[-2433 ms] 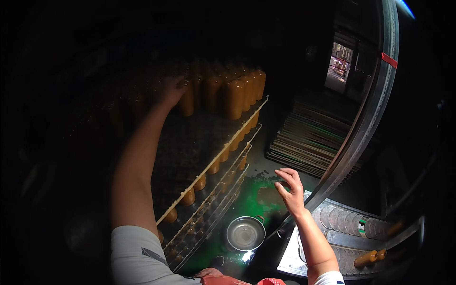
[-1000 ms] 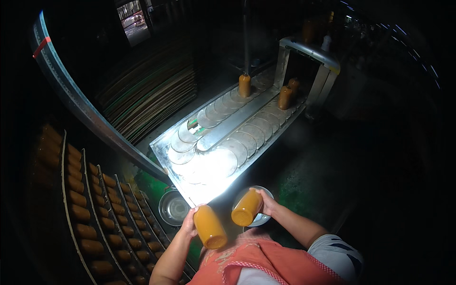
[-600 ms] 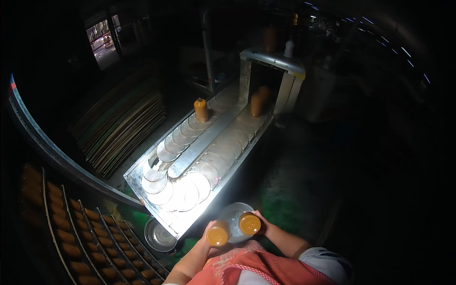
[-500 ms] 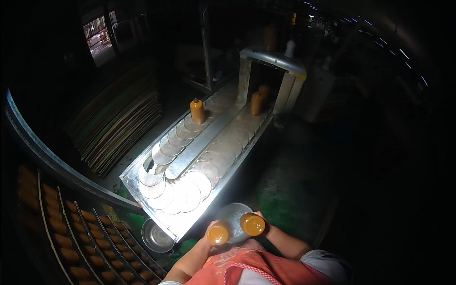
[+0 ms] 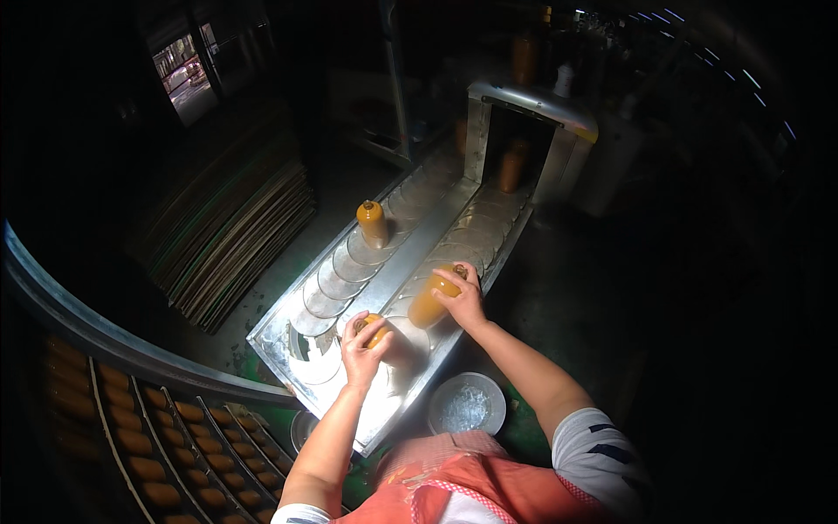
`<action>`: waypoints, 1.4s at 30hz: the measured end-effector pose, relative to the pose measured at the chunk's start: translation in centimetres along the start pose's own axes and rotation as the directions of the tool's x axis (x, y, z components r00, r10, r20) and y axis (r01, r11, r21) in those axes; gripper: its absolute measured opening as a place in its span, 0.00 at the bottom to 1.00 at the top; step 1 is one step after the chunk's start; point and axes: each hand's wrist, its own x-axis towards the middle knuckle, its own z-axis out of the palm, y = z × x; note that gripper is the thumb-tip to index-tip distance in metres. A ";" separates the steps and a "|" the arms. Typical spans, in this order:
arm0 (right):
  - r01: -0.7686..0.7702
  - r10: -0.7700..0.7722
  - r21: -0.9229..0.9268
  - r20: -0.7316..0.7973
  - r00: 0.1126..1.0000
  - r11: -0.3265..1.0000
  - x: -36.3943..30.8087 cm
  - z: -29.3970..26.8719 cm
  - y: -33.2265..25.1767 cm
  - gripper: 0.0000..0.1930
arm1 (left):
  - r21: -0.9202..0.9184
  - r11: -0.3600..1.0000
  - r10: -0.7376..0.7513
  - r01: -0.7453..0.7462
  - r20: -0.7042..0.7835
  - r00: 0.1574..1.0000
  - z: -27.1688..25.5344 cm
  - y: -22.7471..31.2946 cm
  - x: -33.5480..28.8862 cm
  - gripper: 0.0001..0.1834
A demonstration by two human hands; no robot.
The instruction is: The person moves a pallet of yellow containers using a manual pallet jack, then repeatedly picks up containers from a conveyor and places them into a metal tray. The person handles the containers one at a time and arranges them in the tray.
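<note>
My left hand (image 5: 361, 354) is closed round the top of an orange bottle (image 5: 374, 331) above the brightly lit near bend of a metal conveyor (image 5: 384, 253). Most of that bottle is hidden by my fingers and glare. Farther along the right lane, my right hand (image 5: 463, 295) grips a second orange bottle (image 5: 428, 301) near its neck. This one leans, with its blurred lower end close to the plates; whether it touches them I cannot tell. On the left lane a third orange bottle (image 5: 373, 227) stands upright, apart from both hands.
A metal tunnel (image 5: 537, 105) spans the conveyor's far end, with a bottle (image 5: 512, 166) at its mouth. By the near edge sits a basin of water (image 5: 467, 406); another basin (image 5: 303, 428) is partly hidden. Racked orange bottles (image 5: 144, 467) fill the lower left, beyond them stacked boards (image 5: 244, 236).
Both hands have moved forward from above the basin to over the conveyor. The held bottles showed round ends upward; now their necks are up. Bottles at the tunnel have gone deeper in.
</note>
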 end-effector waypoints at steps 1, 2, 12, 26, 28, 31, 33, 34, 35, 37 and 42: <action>0.021 -0.020 -0.053 0.012 1.000 0.998 1.1 2.0 0.5 0.22 | 0.106 0.991 0.084 -0.085 0.013 0.996 1.4 -0.6 1.0 0.16; 0.016 -0.012 -0.091 0.051 0.999 0.996 2.3 3.8 1.2 0.23 | 0.195 0.971 0.134 -0.138 0.032 0.990 2.5 -0.9 1.9 0.18; -0.017 0.034 -0.279 0.058 0.998 0.960 2.4 3.1 5.5 0.21 | 0.255 0.966 -0.002 -0.033 0.139 0.990 7.2 -1.1 -0.4 0.16; -0.565 0.251 0.305 0.668 0.701 0.766 -26.6 -2.1 -1.4 0.13 | -0.170 0.834 -0.542 0.524 -0.426 0.724 -31.6 20.9 -23.9 0.11; -0.528 0.139 0.307 0.751 0.645 0.792 -26.7 0.6 -4.5 0.13 | 0.075 0.840 -0.393 0.537 -0.599 0.698 -38.9 23.3 -24.8 0.12; -0.275 -0.169 0.408 0.772 0.612 0.870 -27.2 7.5 -7.5 0.13 | 0.403 0.709 -0.087 0.579 -0.764 0.639 -50.5 25.9 -29.2 0.14; -0.256 -0.292 0.481 0.794 0.533 0.839 -26.9 11.1 -12.8 0.12 | 0.462 0.543 0.011 0.701 -0.839 0.544 -57.9 26.5 -34.6 0.17; -0.203 -0.385 0.538 0.775 0.500 0.818 -26.6 12.9 -16.4 0.12 | 0.523 0.423 0.096 0.740 -0.838 0.537 -62.2 26.2 -37.5 0.19; -0.266 -0.360 0.511 0.814 0.457 0.817 -26.2 13.4 -21.8 0.12 | 0.562 0.293 0.171 0.774 -0.827 0.536 -65.9 25.7 -40.3 0.21; -0.175 -0.491 0.598 0.764 0.419 0.782 -25.1 16.3 -29.7 0.15 | 0.426 0.250 0.068 0.869 -0.903 0.423 -71.9 25.7 -42.5 0.25; 0.066 -0.814 0.832 0.517 0.265 0.551 -27.4 27.9 -52.2 0.19 | 0.440 0.013 0.154 0.898 -0.888 0.433 -83.9 22.1 -46.2 0.29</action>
